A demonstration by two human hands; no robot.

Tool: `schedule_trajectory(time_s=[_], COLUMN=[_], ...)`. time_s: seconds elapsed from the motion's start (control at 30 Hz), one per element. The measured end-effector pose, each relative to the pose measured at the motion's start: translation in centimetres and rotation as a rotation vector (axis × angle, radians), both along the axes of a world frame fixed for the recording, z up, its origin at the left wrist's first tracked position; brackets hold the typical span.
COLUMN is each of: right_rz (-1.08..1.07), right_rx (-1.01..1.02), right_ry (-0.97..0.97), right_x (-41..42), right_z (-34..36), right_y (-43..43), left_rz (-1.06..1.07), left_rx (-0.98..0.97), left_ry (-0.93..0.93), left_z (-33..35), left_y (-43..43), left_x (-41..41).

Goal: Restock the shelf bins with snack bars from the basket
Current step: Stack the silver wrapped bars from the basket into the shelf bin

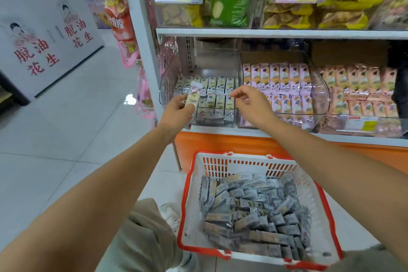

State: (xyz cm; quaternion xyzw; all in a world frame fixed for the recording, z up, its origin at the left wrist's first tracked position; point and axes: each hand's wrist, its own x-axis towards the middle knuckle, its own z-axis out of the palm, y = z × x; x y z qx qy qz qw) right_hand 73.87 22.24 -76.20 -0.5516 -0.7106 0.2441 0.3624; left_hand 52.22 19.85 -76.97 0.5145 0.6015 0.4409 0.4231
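Note:
A white basket with a red rim (192, 183) stands on the floor and holds several grey-wrapped snack bars (254, 212). Above it, a clear shelf bin (167, 77) holds rows of green-and-grey bars (217, 86). My left hand (176, 112) grips a snack bar (192, 100) at the bin's front left edge. My right hand (251, 106) hovers over the bin's front right edge, its fingers loosely curled with thumb and forefinger close together; nothing shows between them.
To the right sit bins of pink-wrapped bars (284, 81) and peach-wrapped bars (357, 86). The upper shelf (265, 33) carries bags of snacks. A white sign board (44, 35) leans at the left over the tiled floor (77, 117). My knee (141, 238) is beside the basket.

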Motion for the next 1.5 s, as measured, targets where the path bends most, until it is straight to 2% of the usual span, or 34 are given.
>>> schedule_trajectory(time_s=[0.23,0.4,0.57,0.8,1.17,1.5], right_rz=[-0.003,0.003,0.008,0.040,0.022,0.023], right_rx=[0.097,0.182,0.229,0.283,0.327,0.321], right_ry=[-0.179,-0.230,-0.260,-0.323,-0.467,-0.491], right_x=[0.5,0.7,0.8,0.9,0.5,0.6], right_z=[-0.4,-1.3,-2.6,-4.8,-5.5,-5.5], right_y=[3.9,5.6,6.8,7.2,7.4,7.1], left_rz=[0.095,0.198,0.209,-0.113,-0.303,-0.495], left_rx=[0.017,0.040,0.030,-0.156,-0.004,-0.080], left_ry=[0.130,0.178,0.218,0.581,0.816,1.079], left_z=[2.5,2.3,1.1,-1.0,-2.7,-2.0], left_y=[4.8,7.4,10.0,14.1,14.4,11.9], left_x=[-1.4,-1.6,-1.3,-0.3,0.8,1.6])
